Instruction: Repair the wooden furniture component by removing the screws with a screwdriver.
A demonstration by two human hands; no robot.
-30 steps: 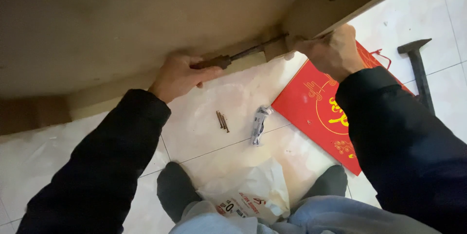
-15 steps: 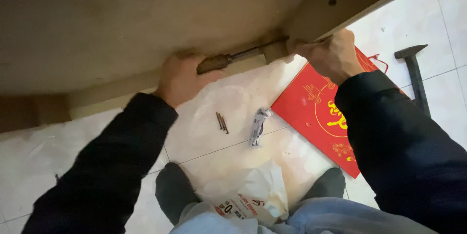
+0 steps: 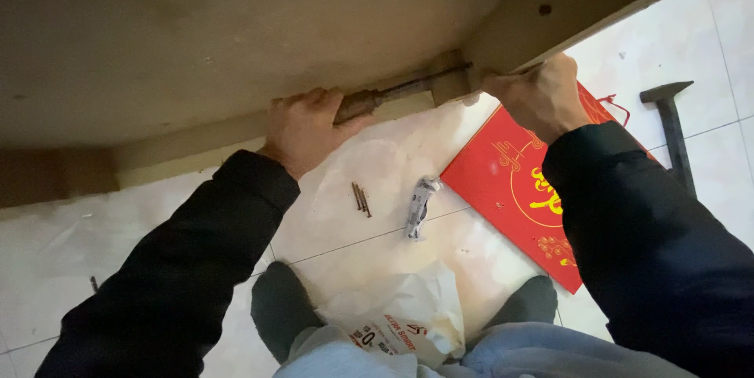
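A large wooden board [image 3: 236,32] fills the upper part of the view, with a wooden crosspiece [image 3: 565,9] at the upper right. My left hand [image 3: 302,130] grips the brown handle of a screwdriver [image 3: 385,97]. Its metal shaft lies along the board's lower edge and points right to a small wooden block [image 3: 449,87]. My right hand [image 3: 542,99] holds the lower edge of the crosspiece just right of that block. Both sleeves are dark.
On the white tiled floor [image 3: 47,268] lie a few rusty nails [image 3: 361,199], a crumpled wrapper [image 3: 420,207], a red paper bag [image 3: 518,189] and a white plastic bag [image 3: 400,319]. A hammer [image 3: 671,130] lies at the far right. Two dark shoes show at the bottom.
My left hand and the screwdriver have shifted slightly left and down along the board's edge. The right hand stays at the crosspiece.
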